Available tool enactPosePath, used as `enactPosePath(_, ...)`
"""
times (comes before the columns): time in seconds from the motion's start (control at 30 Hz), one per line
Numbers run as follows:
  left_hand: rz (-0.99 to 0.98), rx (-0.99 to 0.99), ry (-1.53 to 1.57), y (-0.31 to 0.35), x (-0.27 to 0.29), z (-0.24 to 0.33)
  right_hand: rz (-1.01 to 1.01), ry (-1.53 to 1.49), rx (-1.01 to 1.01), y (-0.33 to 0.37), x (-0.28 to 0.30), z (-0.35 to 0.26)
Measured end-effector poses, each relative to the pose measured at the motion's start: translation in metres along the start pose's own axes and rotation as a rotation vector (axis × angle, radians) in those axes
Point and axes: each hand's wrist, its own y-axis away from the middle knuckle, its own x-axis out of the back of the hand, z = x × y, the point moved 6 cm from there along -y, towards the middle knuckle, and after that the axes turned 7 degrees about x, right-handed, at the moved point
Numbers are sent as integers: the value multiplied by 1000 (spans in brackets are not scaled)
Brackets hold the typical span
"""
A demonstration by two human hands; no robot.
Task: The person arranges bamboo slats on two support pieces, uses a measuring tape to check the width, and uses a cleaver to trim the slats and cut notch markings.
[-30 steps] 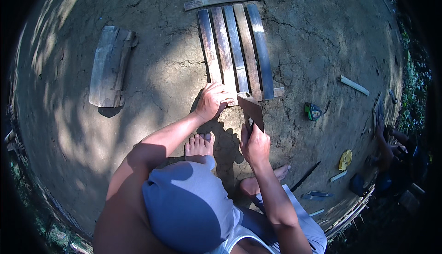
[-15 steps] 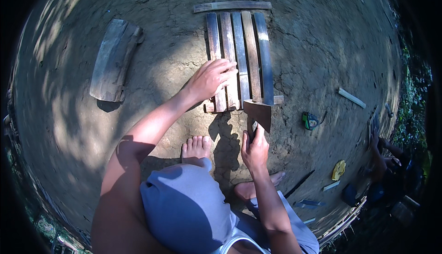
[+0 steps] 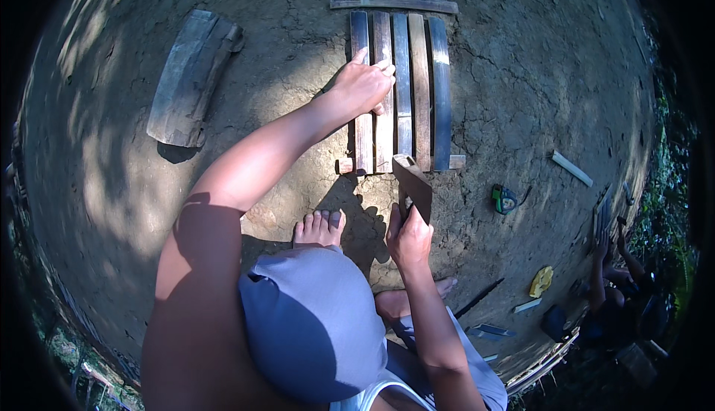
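Several bamboo slats [image 3: 404, 102] lie side by side on the ground, some dark and some light brown. Across the leftmost slats rests my left hand [image 3: 363, 85], with its fingers spread and the tips over the first two slats. My right hand [image 3: 411, 241] is closed round the dark handle of a broad-bladed tool [image 3: 415, 190] with a brown metal head, which resembles a hatchet or cleaver. The head stands just in front of the slats' near ends. Under those ends runs a short wooden crosspiece [image 3: 457, 162]. Another bamboo strip [image 3: 395, 2] lies crosswise past the far ends.
A split log [image 3: 186, 83] lies at the left. To the right are a green and black tape measure [image 3: 503, 199], a pale stick [image 3: 572, 169], a yellow object [image 3: 541, 281] and a dark blade [image 3: 479, 297]. Another person [image 3: 614, 284] works at the far right.
My left hand has slid farther up the slats and its fingers have spread. The tool in my right hand has turned, so its head shows narrower.
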Motion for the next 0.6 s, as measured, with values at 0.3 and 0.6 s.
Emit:
enactPosePath(0.3,59,-5,-4,1,-9,-6,353,115,390,3,28,-31)
enactPosePath(0.6,114,-10,30,5,-13,-8,79,56,126,-5,3,2)
